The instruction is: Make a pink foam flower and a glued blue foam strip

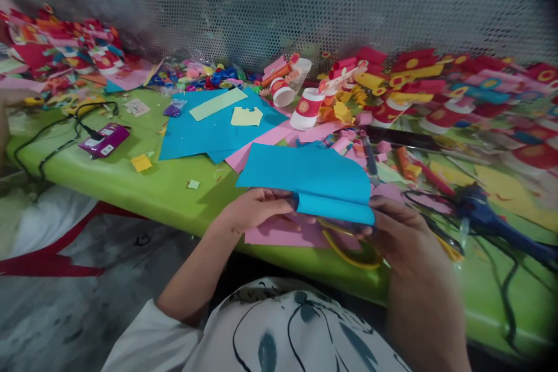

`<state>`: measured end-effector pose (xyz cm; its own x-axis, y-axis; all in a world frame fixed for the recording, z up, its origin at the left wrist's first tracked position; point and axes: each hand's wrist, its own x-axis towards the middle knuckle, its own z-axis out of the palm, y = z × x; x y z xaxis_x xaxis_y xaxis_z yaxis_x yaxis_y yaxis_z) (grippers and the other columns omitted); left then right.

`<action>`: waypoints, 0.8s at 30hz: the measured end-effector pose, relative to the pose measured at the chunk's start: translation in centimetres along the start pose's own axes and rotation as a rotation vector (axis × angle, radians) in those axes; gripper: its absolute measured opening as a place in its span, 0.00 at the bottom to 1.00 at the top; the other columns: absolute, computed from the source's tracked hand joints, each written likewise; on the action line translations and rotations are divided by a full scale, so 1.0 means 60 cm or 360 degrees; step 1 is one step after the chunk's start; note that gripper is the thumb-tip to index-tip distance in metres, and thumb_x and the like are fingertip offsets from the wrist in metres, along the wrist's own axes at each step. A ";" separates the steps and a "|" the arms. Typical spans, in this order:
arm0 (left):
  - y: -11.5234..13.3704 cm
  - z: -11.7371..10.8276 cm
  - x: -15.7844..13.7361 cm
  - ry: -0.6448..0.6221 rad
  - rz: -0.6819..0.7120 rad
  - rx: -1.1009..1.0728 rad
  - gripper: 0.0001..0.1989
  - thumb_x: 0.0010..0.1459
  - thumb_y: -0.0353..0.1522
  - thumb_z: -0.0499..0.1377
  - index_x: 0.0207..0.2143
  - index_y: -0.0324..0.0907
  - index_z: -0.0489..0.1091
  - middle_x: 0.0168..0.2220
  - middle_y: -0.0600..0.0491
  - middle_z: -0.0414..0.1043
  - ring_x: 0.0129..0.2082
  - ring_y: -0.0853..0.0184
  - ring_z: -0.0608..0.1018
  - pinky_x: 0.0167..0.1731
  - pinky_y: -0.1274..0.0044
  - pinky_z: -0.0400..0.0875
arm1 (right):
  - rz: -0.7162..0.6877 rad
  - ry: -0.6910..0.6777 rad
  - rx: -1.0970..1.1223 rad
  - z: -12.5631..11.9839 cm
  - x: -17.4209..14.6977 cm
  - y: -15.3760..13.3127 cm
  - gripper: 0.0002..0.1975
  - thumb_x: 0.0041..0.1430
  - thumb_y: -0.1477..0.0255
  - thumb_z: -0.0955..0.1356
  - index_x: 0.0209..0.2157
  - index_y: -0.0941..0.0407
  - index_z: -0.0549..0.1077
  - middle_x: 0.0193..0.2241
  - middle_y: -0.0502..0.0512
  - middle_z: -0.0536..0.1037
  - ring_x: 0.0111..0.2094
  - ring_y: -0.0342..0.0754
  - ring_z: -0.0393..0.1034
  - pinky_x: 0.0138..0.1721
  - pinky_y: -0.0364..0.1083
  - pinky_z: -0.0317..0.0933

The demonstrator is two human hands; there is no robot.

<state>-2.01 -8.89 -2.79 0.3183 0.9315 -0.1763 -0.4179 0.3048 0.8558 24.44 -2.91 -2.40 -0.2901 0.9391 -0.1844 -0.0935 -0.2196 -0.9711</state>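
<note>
Between my two hands is a sheet of blue craft paper [305, 170], its near edge curled over into a roll. My left hand [265, 209] pinches the left end of that roll, thumb on top. At the right end, the fingers of my right hand [396, 226] are closed on the same roll. Pink paper [283, 232] lies on the table under my hands. Just below the roll a yellow loop [353, 253] shows, perhaps a scissors handle; the rest is hidden. Beside my right hand lies a dark blue glue gun [492, 221] with its cord.
Larger blue paper [196, 133] with pale yellow cut pieces lies behind. Red and white paper cups [307, 109] and rolled-paper crafts line the back against a perforated metal panel [244, 17]. A purple box [104, 140] with a black cord sits left on the green table [174, 192].
</note>
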 end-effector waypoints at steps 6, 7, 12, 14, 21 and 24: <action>0.009 0.001 0.005 0.0032 0.0035 0.0043 0.20 0.51 0.41 0.71 0.40 0.35 0.82 0.39 0.39 0.84 0.42 0.51 0.86 0.37 0.72 0.81 | 0.0074 0.0043 0.0100 0.015 -0.005 -0.008 0.09 0.41 0.68 0.82 0.27 0.51 0.82 0.18 0.49 0.75 0.17 0.43 0.71 0.21 0.40 0.69; 0.008 -0.001 0.007 0.0022 0.0033 0.0045 0.21 0.51 0.42 0.71 0.40 0.34 0.81 0.39 0.37 0.84 0.41 0.51 0.86 0.36 0.72 0.81 | 0.0080 0.0042 0.0110 0.018 -0.007 -0.010 0.09 0.41 0.68 0.82 0.26 0.51 0.82 0.18 0.49 0.76 0.17 0.43 0.71 0.21 0.40 0.68; 0.003 -0.007 0.013 -0.0008 -0.0070 0.0078 0.25 0.52 0.46 0.70 0.42 0.33 0.80 0.40 0.34 0.83 0.40 0.52 0.86 0.33 0.73 0.81 | 0.0076 0.0009 0.0149 0.023 -0.011 -0.010 0.07 0.44 0.69 0.80 0.26 0.52 0.82 0.17 0.48 0.75 0.17 0.41 0.70 0.21 0.39 0.68; 0.002 -0.008 0.015 0.0029 -0.0108 0.0119 0.26 0.50 0.46 0.71 0.44 0.34 0.79 0.41 0.35 0.83 0.40 0.52 0.86 0.33 0.73 0.81 | 0.0053 0.0013 0.0177 0.022 -0.010 -0.004 0.08 0.44 0.68 0.81 0.27 0.52 0.81 0.18 0.47 0.75 0.17 0.41 0.70 0.21 0.38 0.69; -0.005 -0.007 0.020 0.0289 -0.0106 0.0282 0.22 0.48 0.44 0.72 0.39 0.35 0.82 0.37 0.38 0.84 0.33 0.57 0.86 0.30 0.75 0.80 | -0.0069 0.0005 0.0315 0.030 -0.010 0.004 0.15 0.39 0.64 0.83 0.30 0.54 0.82 0.24 0.48 0.80 0.19 0.39 0.72 0.22 0.39 0.71; -0.002 -0.002 0.019 0.0402 -0.0096 0.0324 0.20 0.48 0.42 0.72 0.38 0.36 0.82 0.36 0.39 0.84 0.32 0.56 0.86 0.31 0.73 0.82 | -0.0123 -0.0085 0.0378 0.032 -0.012 0.004 0.14 0.43 0.65 0.82 0.31 0.54 0.82 0.25 0.48 0.81 0.20 0.40 0.74 0.23 0.38 0.71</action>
<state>-1.69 -7.82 -3.17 0.1056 0.9405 -0.3231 -0.2177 0.3389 0.9153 22.78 -4.16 -2.20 -0.3226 0.9416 -0.0967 -0.3365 -0.2095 -0.9181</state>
